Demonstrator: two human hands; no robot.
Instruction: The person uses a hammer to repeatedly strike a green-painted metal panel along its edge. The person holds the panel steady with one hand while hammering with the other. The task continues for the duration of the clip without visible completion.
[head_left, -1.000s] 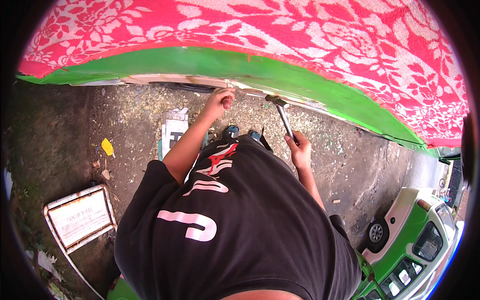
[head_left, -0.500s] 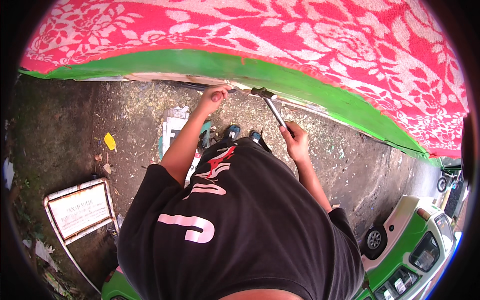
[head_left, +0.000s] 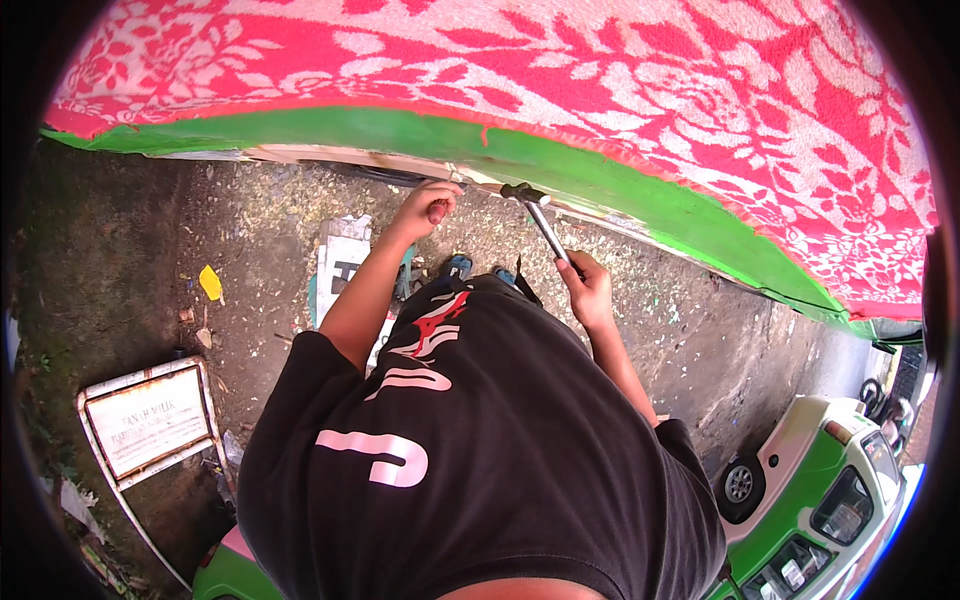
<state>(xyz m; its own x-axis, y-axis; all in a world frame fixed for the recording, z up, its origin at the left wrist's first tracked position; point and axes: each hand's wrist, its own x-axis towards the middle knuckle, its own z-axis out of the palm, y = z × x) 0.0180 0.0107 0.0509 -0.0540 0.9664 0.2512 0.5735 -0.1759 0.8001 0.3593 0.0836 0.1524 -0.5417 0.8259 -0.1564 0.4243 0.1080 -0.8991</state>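
Note:
My left hand (head_left: 415,212) is closed round a tool with a rounded reddish-brown handle (head_left: 437,212). The fingers hide most of its shaft, so its kind is unclear; its far end is by the bare, stripped lower edge (head_left: 400,164) of a green panel (head_left: 600,166). In my right hand (head_left: 590,290) is a hammer (head_left: 545,228), gripped by its shiny metal handle. The dark hammer head lies close to the panel's lower edge, a little right of my left hand and apart from it.
A red and white floral cloth (head_left: 500,60) covers the panel's top. Pale flakes litter the ground (head_left: 280,230). At left are a yellow scrap (head_left: 210,283) and a rusty framed sign (head_left: 150,420). A green and white vehicle (head_left: 830,500) stands at lower right; a white board (head_left: 345,245) lies near my feet.
My left hand and its tool have dropped slightly toward me. The hammer head has shifted a little left and down. My view has moved slightly.

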